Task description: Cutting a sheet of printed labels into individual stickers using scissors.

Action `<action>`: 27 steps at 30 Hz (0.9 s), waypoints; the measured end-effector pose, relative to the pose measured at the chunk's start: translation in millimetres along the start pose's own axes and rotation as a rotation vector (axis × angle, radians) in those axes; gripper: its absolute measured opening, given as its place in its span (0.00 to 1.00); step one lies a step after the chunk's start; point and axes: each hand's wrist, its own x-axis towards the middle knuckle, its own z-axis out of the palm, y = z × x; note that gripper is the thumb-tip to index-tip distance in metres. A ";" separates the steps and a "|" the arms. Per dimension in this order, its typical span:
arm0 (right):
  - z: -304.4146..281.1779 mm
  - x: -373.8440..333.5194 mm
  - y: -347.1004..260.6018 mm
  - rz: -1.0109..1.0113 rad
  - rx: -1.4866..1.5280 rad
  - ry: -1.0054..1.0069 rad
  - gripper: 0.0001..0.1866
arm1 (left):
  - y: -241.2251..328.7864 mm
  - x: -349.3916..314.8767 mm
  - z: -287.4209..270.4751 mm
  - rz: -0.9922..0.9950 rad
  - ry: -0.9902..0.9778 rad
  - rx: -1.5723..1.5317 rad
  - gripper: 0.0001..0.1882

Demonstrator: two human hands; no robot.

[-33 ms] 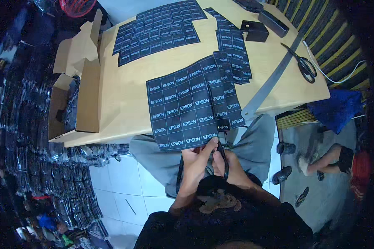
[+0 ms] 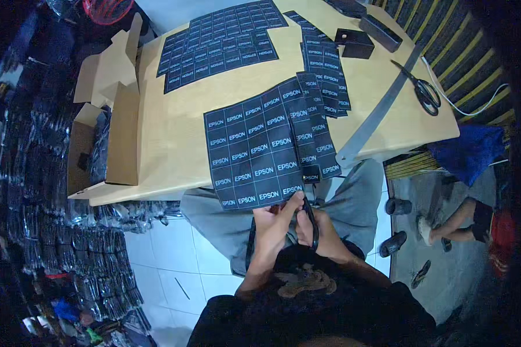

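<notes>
My left hand (image 2: 271, 228) pinches the lower edge of a black sheet of printed labels (image 2: 255, 151), thumb on top, holding it up off the table's near edge. In my right hand (image 2: 325, 236) is a pair of black-handled scissors (image 2: 314, 228), its handle showing beside the fingers. The blades sit at the sheet's lower right, mostly hidden. A cut line runs up the sheet there, and a narrow strip (image 2: 319, 139) lies to its right. Beyond it, several cut strips (image 2: 324, 63) overlap on the table. Larger label sheets (image 2: 226, 43) lie at the far left.
An open cardboard box (image 2: 121, 139) stands on the left of the wooden table (image 2: 173, 144). To the right lie a metal saw blade or long ruler (image 2: 382, 110), another pair of scissors (image 2: 427, 95) and black boxes (image 2: 356, 45). Another person's leg (image 2: 454, 222) shows at right.
The other person's leg at the right has shifted slightly. My hands, the sheet and the scissors look the same.
</notes>
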 end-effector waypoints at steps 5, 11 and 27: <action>-6.2 2.9 -7.0 0.041 -0.025 0.071 0.13 | -16.3 -1.0 -6.6 0.027 -0.008 0.000 0.09; -11.0 8.5 -11.4 -0.046 -0.145 0.085 0.16 | -20.2 0.3 -10.4 0.059 -0.022 0.019 0.11; -3.6 13.8 -27.2 -0.036 -0.227 0.101 0.20 | -13.1 -1.4 -11.8 0.016 -0.055 0.023 0.10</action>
